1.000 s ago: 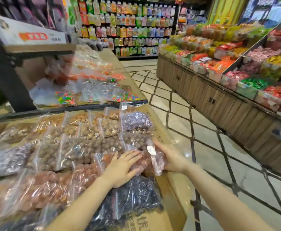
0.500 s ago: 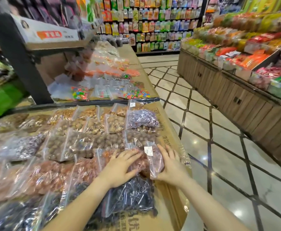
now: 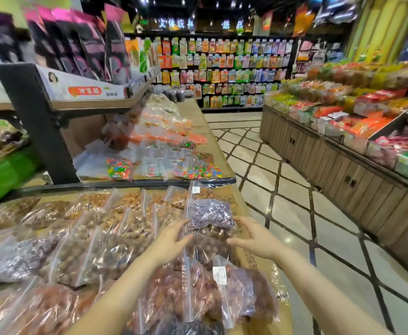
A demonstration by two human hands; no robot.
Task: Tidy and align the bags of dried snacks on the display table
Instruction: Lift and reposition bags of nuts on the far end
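Clear zip bags of dried snacks cover the cardboard-topped display table (image 3: 241, 209). A bag of brown round snacks (image 3: 209, 245) lies near the table's right edge, between my two hands. My left hand (image 3: 171, 240) rests at its left side with fingers spread. My right hand (image 3: 253, 238) hovers at its right side, fingers apart, holding nothing. Just beyond lies a bag of purple snacks (image 3: 207, 213). Nearer to me sits a bag of reddish dried fruit (image 3: 203, 293) with a white label.
Bags of colourful candy (image 3: 199, 171) and orange snacks lie further along the table. A black metal shelf post (image 3: 38, 126) stands at the left. A tiled aisle (image 3: 294, 213) runs on the right, bordered by a wooden display counter (image 3: 343, 170) of packaged goods.
Both hands have left the reddish dried fruit bag and moved forward to the brown snack bag. The view has tilted up and advanced along the table.
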